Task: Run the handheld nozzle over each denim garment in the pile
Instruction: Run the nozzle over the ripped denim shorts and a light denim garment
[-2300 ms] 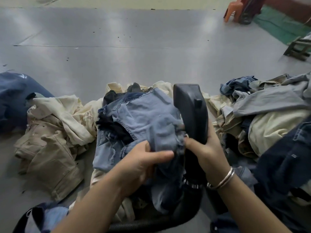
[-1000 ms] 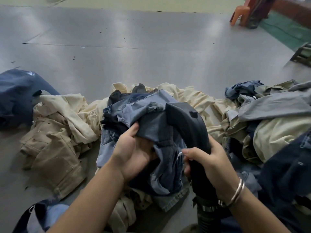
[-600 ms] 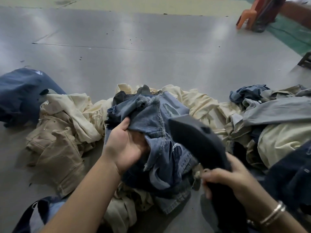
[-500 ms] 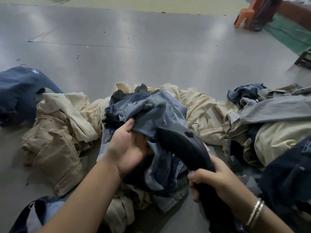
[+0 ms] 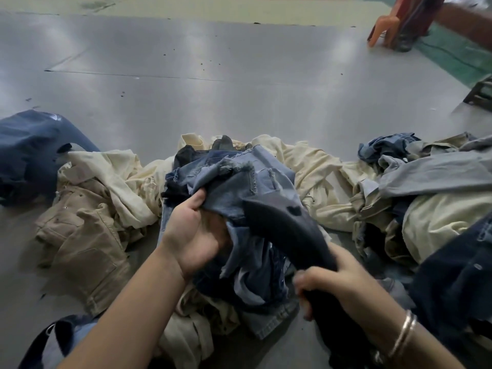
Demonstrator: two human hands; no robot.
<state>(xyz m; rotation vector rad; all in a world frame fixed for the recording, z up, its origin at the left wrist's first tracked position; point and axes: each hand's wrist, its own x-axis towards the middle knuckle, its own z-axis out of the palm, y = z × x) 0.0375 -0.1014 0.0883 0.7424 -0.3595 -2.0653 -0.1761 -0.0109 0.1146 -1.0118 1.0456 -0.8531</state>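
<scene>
Denim, a light blue garment (image 5: 239, 187), lies on top of the middle pile, bunched in the left hand (image 5: 195, 233). The right hand (image 5: 338, 286) grips the black nozzle (image 5: 282, 225), pressed on it. Many garments around look not yet treated: cream trousers (image 5: 87, 235), a dark denim heap (image 5: 458, 270).

Dim, soft overhead glare on floor (image 5: 186, 97) (wide-angle bowing); hands motion-blurred.

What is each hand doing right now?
Left hand: grips the blue jeans.
Right hand: grips the black nozzle.
</scene>
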